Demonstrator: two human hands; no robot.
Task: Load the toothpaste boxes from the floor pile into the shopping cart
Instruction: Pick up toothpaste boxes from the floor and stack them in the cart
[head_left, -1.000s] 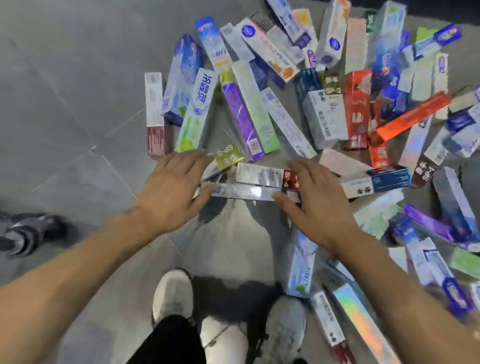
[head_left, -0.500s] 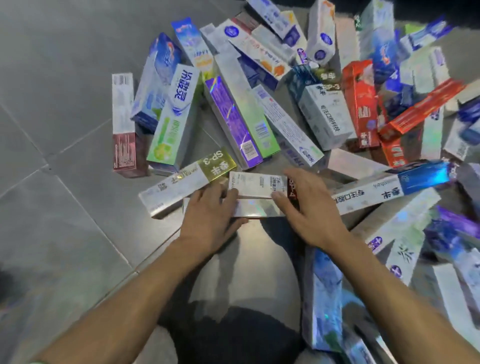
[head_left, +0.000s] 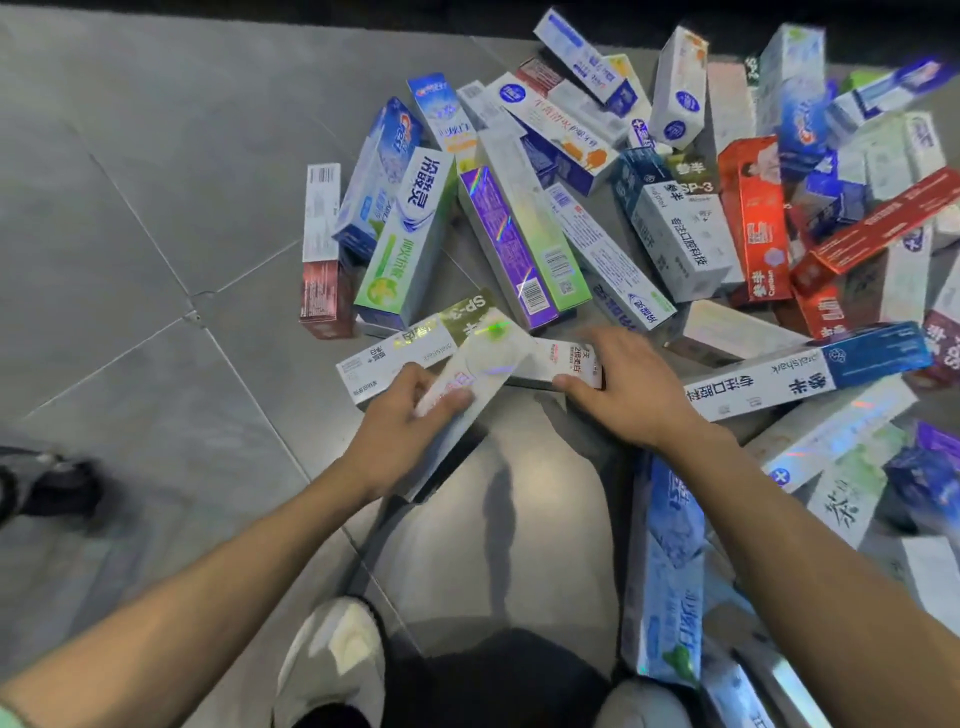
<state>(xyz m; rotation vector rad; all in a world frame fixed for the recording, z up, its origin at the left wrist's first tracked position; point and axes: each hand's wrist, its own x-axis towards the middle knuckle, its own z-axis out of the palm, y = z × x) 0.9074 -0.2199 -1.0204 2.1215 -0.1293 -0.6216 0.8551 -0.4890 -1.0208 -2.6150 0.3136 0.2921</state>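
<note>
Several toothpaste boxes lie in a loose pile (head_left: 670, 218) on the grey tiled floor. My left hand (head_left: 400, 431) grips a shiny silver holographic box (head_left: 480, 364), tilted up off the floor at the pile's near edge. My right hand (head_left: 623, 387) holds a white box with a red end (head_left: 563, 358) right beside it, thumb on its near edge. A white and olive box (head_left: 415, 343) lies just behind my left hand. The shopping cart itself is out of sight.
My two shoes (head_left: 332, 660) stand at the bottom of the view. A light blue box (head_left: 665, 571) lies by my right forearm. A dark caster wheel (head_left: 47, 488) sits at the left edge. Bare floor tiles (head_left: 145, 208) stretch to the left.
My left hand has closed round the silver holographic box and tilted it up off the floor. My right hand has stayed on the white box with the red end.
</note>
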